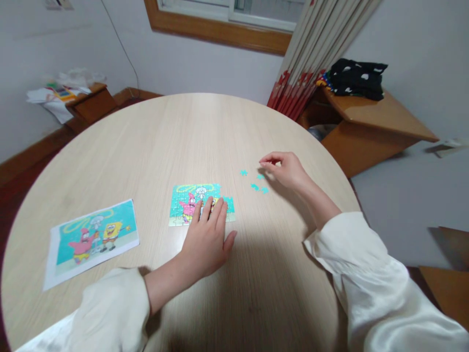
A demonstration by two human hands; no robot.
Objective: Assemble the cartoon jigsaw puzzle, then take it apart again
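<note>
A jigsaw puzzle (179, 203) with cartoon figures on a turquoise ground lies on the round table, with a gap at its upper right corner. My left hand (207, 239) rests flat over its lower middle, fingers stretched out and thumb apart, hiding part of the picture. Several loose turquoise puzzle pieces (254, 187) are scattered to the right of the puzzle. Just above them, my right hand (287, 168) has thumb and fingertips pinched together; whatever may be between them is too small to make out.
A printed reference picture (98, 234) of the same scene lies on the table (161, 142) at the left. Beyond the table are a wooden cabinet (384, 117) with black cloth (357, 78) on top, a curtain (322, 44), and a small stand (93, 102) bearing papers.
</note>
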